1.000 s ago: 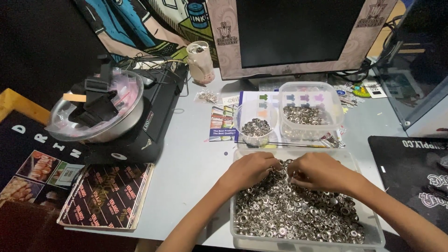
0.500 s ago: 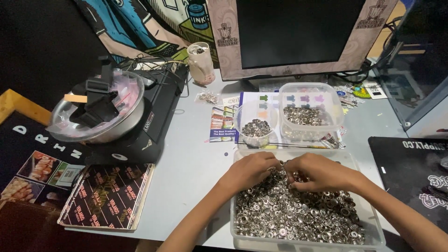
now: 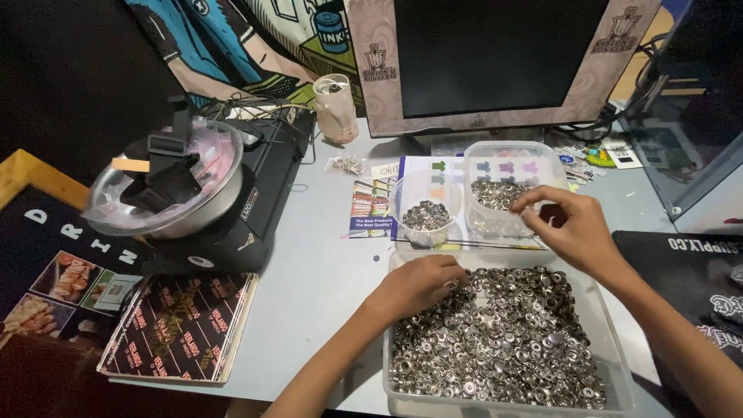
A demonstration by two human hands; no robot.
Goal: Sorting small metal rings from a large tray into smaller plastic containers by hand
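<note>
Dark monitor (image 3: 495, 54) stood far centre on the grey table (image 3: 325, 271). Black machine (image 3: 232, 209) with a clear domed bowl (image 3: 166, 182) sat left. Pale cup (image 3: 335, 108) stood behind it. Colour leaflet (image 3: 371, 207) lay mid-table, dark menu card (image 3: 182, 325) near left, stickers (image 3: 592, 155) far right.

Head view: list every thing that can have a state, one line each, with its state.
Large clear tub: lidless, filled with small silver metal rings.
Rectangular clear container: open, partly filled with rings.
Small round cup: open, holds some rings.
Monitor: screen dark.
Left hand: resting in the tub's rings.
Right hand: raised over the rectangular container, fingertips pinched.
</note>
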